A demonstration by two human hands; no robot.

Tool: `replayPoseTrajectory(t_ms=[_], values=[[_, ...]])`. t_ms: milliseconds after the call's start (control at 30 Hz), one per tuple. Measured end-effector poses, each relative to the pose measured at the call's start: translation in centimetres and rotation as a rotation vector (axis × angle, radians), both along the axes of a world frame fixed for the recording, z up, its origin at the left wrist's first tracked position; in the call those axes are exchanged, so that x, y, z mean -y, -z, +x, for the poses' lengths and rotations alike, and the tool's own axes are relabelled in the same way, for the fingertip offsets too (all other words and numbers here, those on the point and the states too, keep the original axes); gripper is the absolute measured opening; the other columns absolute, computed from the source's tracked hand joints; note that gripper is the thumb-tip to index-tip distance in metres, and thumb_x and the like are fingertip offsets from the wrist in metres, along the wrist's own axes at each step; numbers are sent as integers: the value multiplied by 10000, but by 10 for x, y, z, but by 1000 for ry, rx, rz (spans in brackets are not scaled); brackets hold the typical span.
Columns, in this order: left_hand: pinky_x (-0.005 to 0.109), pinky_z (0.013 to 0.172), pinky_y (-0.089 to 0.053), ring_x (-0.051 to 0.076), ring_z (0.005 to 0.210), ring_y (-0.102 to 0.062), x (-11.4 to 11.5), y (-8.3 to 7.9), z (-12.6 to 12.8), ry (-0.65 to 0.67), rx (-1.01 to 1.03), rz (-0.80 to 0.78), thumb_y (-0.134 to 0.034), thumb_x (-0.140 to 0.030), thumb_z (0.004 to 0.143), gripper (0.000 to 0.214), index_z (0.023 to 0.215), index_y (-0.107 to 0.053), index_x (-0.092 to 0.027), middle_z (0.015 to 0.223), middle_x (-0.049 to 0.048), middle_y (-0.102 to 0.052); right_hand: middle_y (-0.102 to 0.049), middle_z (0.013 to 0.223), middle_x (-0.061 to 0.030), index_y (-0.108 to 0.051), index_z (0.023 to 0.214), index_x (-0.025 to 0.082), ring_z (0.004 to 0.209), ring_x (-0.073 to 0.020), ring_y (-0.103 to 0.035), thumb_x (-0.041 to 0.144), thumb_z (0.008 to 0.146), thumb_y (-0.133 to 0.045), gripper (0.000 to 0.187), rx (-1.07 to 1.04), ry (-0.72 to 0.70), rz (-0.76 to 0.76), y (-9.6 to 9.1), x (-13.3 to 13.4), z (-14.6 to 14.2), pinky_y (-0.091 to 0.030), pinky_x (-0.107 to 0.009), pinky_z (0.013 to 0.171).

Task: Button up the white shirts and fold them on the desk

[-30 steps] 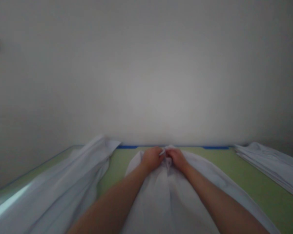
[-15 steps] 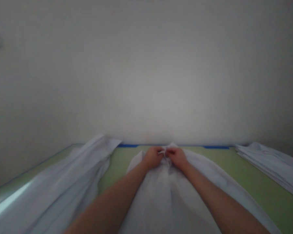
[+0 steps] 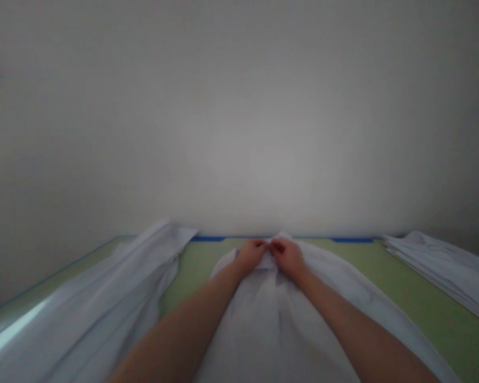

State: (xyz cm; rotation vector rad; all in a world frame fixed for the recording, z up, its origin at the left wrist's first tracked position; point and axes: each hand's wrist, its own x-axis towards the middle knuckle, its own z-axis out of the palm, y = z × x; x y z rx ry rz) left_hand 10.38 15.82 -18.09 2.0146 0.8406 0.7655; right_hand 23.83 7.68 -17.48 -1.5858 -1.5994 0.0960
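A white garment (image 3: 255,324) of thin cloth lies spread down the middle of the table, its kind not clear in the blur. At its far end my left hand (image 3: 252,254) pinches the gathered edge between thumb and fingers. Close beside it, nearly touching, my right hand (image 3: 287,256) has its fingers closed on the same edge. A small folded flap of the cloth shows just below my hands. Both forearms reach forward over the garment and cover part of it.
The table (image 3: 195,274) has a green top with blue strips along its far edge, against a plain wall (image 3: 239,117). Long white cloth (image 3: 104,303) lies in loose folds on the left. A stack of folded white cloth (image 3: 447,271) lies at the right.
My fingertips have come closer together at the garment's edge. The cloth bunched between my hands now lies flatter, with a flap showing under my left hand.
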Motion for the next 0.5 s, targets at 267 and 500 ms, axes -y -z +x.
replayPoseTrajectory(t_ms=[267,500], values=[[250,678,-447,162,750,-601,-1,4,-4,43,65,-89,-502,-352,797,260,822,-687,-171,784,23,-686,-661,759,-23,-647,871,190,681,-132,-585,361,803,-563,202,-60,13,2,0,4,-2,-410,-216,645],[250,615,-460,149,664,-596,4,3,-4,46,163,-308,-555,-341,771,273,851,-686,-114,784,70,-684,-661,750,-11,-659,831,200,690,-129,-581,309,815,-538,163,-42,-50,-9,-5,9,-5,-402,-211,648]])
